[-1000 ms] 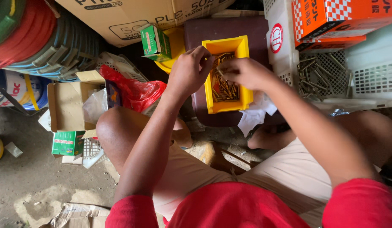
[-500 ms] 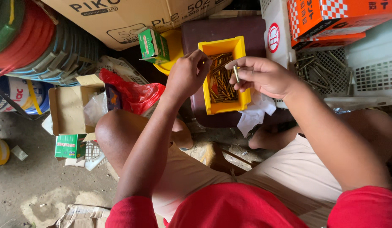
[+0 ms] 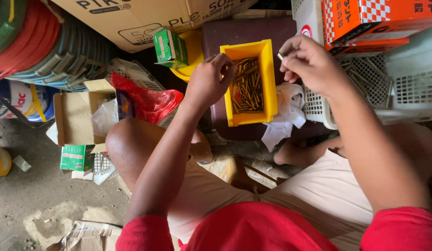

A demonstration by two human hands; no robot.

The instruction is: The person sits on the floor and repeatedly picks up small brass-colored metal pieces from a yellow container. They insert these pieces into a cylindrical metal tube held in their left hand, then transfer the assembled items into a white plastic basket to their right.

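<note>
A yellow bin (image 3: 247,83) of brass-coloured screws (image 3: 246,88) sits on a dark maroon stool (image 3: 220,37), in the middle of the scene and far from the seated person. The left hand (image 3: 207,83) rests on the bin's left rim, fingers curled over the edge and closed against it. The right hand (image 3: 309,62) is raised just right of the bin, its fingertips (image 3: 285,58) pinched together on one small screw (image 3: 280,56). White crumpled paper (image 3: 283,116) lies against the bin's near right corner. A small green carton (image 3: 169,46) with a red band stands tilted to the far left of the bin, beside a red plastic bag (image 3: 148,100). A large brown cardboard box (image 3: 146,18) with dark lettering spans the far left. An orange box (image 3: 374,21) with a red-and-white chequered panel lies at far right above white mesh baskets (image 3: 365,83). A second green carton (image 3: 76,158) lies on the floor at left, below an open cardboard box (image 3: 79,116).
</note>
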